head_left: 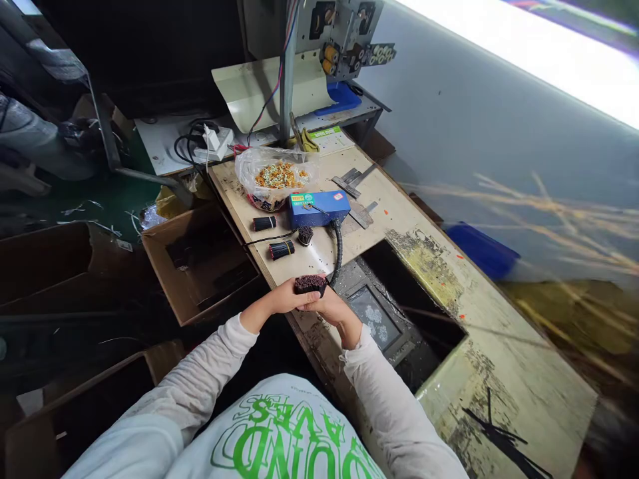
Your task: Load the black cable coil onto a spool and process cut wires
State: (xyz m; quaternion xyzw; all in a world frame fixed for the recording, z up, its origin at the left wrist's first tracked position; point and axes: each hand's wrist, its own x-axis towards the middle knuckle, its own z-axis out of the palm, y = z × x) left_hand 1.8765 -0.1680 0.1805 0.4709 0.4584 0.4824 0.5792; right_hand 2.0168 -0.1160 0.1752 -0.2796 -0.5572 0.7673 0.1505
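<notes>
Both my hands meet at the near edge of the worn wooden bench (449, 266). My left hand (286, 297) and my right hand (329, 307) are wrapped together round a dark bundle of thin wire pieces (310, 283), its cut ends facing up. Just beyond lie two smaller bound bundles (281, 249) (264, 223) and a third stub (305, 234) near a blue box (319, 206). A black corrugated hose (339, 249) curves from the box towards my hands.
A clear bag of small yellow parts (277, 175) sits behind the blue box. A recessed dark machine pit (399, 313) opens in the bench to my right. An open cardboard box (197, 266) stands left of the bench. A machine (344, 40) rises at the back.
</notes>
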